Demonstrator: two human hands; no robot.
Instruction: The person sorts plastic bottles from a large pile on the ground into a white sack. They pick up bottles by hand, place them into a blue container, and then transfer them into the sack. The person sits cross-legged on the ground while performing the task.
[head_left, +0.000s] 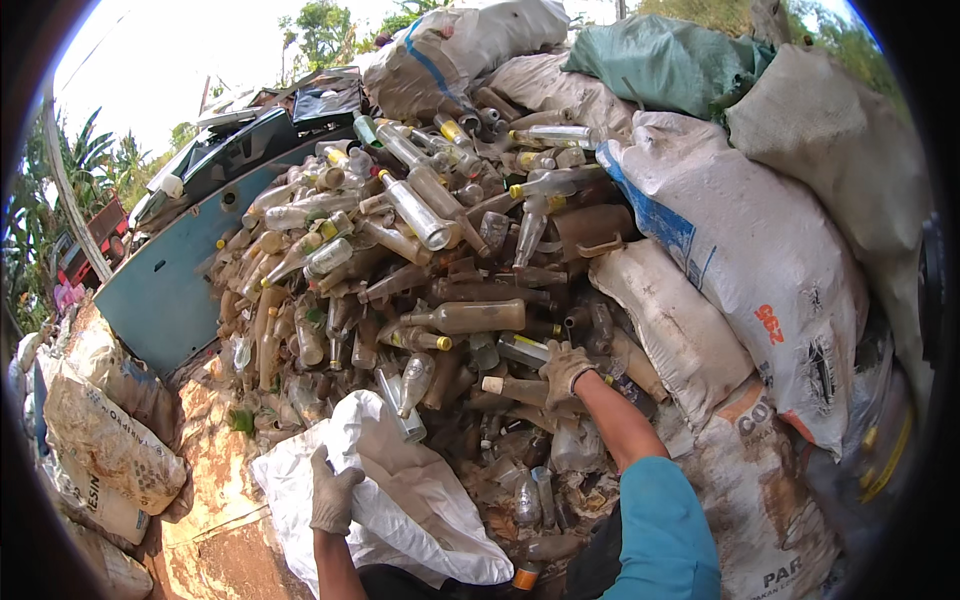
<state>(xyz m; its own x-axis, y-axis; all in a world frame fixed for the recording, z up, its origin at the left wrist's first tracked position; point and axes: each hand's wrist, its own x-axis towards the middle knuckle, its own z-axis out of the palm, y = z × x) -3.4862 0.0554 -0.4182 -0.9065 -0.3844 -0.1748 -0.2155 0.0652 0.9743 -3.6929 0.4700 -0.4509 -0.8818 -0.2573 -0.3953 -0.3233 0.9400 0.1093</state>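
My left hand (334, 487), in a dirty knit work glove, grips the rim of a white woven plastic sack (405, 525) whose mouth gapes at bottom centre. My right hand (564, 373), gloved alike, is on the pile at right of centre, touching a clear glass bottle with a yellow band (523, 350); its fingertips are partly hidden, so its hold cannot be told. Just left of that hand lies a dusty bottle with a pale cap (514, 388). Glass bottles, many coated in dirt, make up the heap; a large brownish bottle (480, 316) lies across its middle.
Filled woven sacks (750, 247) are stacked on the right, with a green sack (667, 64) behind. A blue panel (176, 262) borders the heap at left. More dirty sacks (112, 427) lie at far left. Broken glass and debris (502, 517) cover the ground near me.
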